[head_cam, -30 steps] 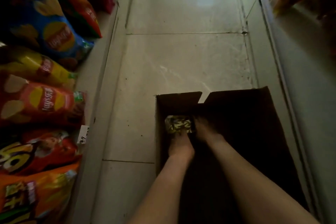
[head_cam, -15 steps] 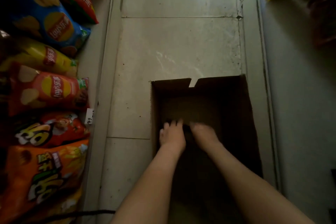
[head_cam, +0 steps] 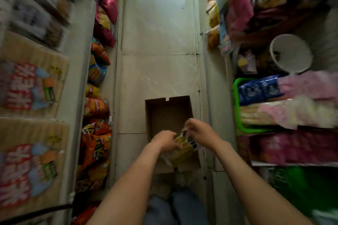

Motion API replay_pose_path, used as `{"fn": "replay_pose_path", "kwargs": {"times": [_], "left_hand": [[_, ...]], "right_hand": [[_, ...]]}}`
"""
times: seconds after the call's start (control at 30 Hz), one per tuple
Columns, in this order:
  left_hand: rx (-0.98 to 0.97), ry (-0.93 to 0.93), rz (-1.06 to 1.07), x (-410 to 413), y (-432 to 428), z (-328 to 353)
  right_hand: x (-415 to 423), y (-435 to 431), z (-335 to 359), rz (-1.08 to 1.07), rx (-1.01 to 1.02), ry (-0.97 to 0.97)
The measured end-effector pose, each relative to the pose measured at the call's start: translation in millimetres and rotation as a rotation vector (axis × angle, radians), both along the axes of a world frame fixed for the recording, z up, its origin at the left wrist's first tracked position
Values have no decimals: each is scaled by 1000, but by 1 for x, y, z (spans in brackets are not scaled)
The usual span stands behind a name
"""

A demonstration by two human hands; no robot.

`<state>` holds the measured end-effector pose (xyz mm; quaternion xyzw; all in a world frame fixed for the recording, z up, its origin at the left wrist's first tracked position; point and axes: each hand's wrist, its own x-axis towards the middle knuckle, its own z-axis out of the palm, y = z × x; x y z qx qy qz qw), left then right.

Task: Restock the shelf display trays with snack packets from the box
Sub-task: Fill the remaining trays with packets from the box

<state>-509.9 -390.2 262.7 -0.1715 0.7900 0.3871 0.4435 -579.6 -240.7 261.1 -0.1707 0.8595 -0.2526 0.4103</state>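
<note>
Both hands grip one crinkly yellow clutch of snack packets (head_cam: 183, 149): the left hand (head_cam: 163, 140) curls round its left edge and the right hand (head_cam: 198, 130) pinches its top. Blur hides how many packets there are. The clutch hangs over the near end of the box. The left shelving (head_cam: 78, 71), with glossy chip bags (head_cam: 96, 108), and the right shelving (head_cam: 217, 86), with soft pink and blue packs (head_cam: 307, 84), flank a pale tiled floor (head_cam: 159, 71). One open brown cardboard box (head_cam: 168, 113) lies on the floor between them. One green plastic basket (head_cam: 237, 115) and one round white tub (head_cam: 290, 54) sit on the right.
</note>
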Motion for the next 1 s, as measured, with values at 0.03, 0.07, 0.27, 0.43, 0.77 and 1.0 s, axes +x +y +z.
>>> {"fn": "replay_pose_path", "kwargs": {"times": [0.03, 0.07, 0.27, 0.43, 0.77, 1.0], "left_hand": [[63, 2, 108, 5, 2, 14], [143, 3, 234, 8, 8, 40], [383, 27, 441, 31, 29, 156], [500, -30, 299, 59, 57, 234], [480, 2, -18, 117, 169, 268], [462, -11, -210, 144, 214, 280]], "right_hand": [[2, 2, 16, -177, -65, 5], [6, 9, 44, -341, -112, 24], [51, 49, 156, -824, -255, -228], [111, 94, 231, -1068, -373, -184], [264, 168, 285, -1753, -670, -164], [350, 221, 286, -2049, -510, -137]]}}
